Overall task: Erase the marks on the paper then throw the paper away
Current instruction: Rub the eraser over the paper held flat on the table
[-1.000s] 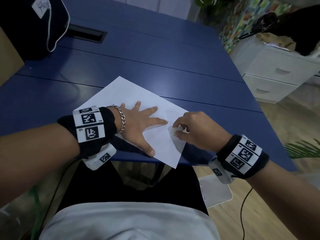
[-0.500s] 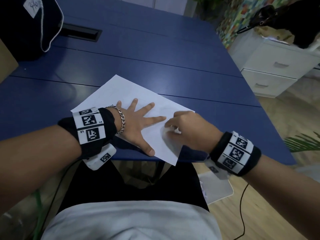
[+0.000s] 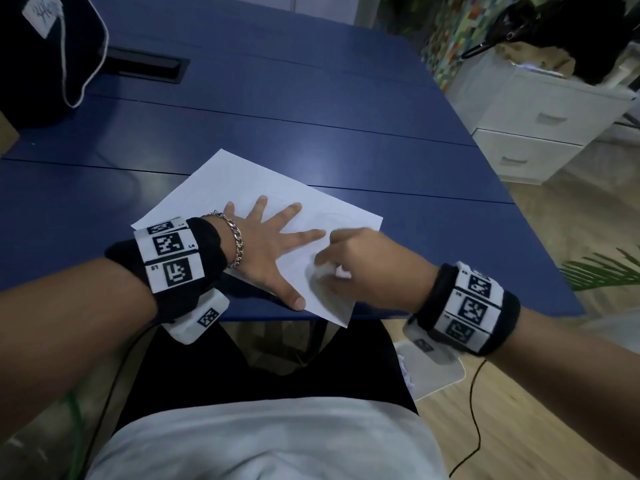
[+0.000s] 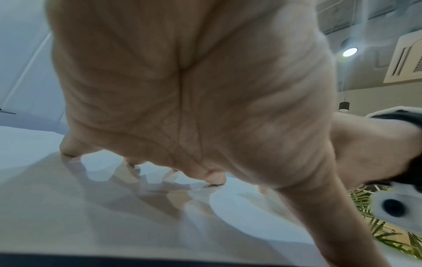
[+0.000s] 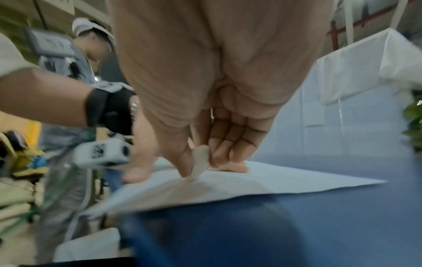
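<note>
A white sheet of paper point(image 3: 242, 188) lies skewed at the near edge of the blue table point(image 3: 311, 98), one corner hanging past the edge. My left hand point(image 3: 273, 244) lies flat on it with fingers spread, pressing it down; the left wrist view shows the palm point(image 4: 182, 90) above the sheet. My right hand point(image 3: 356, 261) pinches a small white eraser point(image 5: 199, 161) between thumb and fingers, its tip against the paper point(image 5: 228, 187) near the sheet's near right corner. In the head view the eraser point(image 3: 323, 271) is blurred. No marks are legible on the paper.
A dark bag point(image 3: 38, 53) with a white cord sits at the table's far left, beside a black cable slot point(image 3: 145, 67). A white drawer unit point(image 3: 533, 123) stands to the right. A white bin point(image 3: 429, 368) stands on the floor below my right wrist.
My right hand with the eraser has slid left and toward me across the paper, closer to the left thumb. The left hand stays flat on the sheet.
</note>
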